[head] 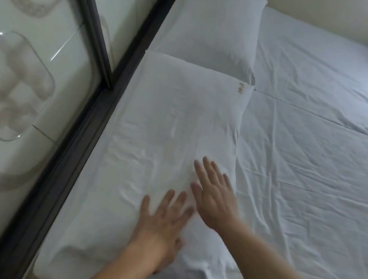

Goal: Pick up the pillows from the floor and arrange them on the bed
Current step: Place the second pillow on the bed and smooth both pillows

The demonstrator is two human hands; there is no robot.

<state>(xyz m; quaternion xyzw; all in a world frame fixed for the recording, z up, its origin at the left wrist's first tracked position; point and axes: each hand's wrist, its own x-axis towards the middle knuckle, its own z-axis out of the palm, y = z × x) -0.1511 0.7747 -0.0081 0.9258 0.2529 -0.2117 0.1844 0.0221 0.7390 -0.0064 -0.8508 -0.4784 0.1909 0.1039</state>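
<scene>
Two white pillows lie end to end along the left edge of the bed point(317, 158). The near pillow point(169, 118) has a small gold mark at its far right corner. The far pillow point(213, 25) sits beyond it, touching it. My left hand point(163, 226) rests flat on the near pillow's lower part, fingers spread. Just above and to the right of it, my right hand point(215, 195) lies flat on the same pillow near its right edge, fingers apart. Neither hand holds anything.
A dark frame point(77, 148) and a glossy pale headboard panel point(19, 92) run along the left of the pillows. The wrinkled white sheet covers the bed to the right. A pale wall point(338, 9) borders the far side.
</scene>
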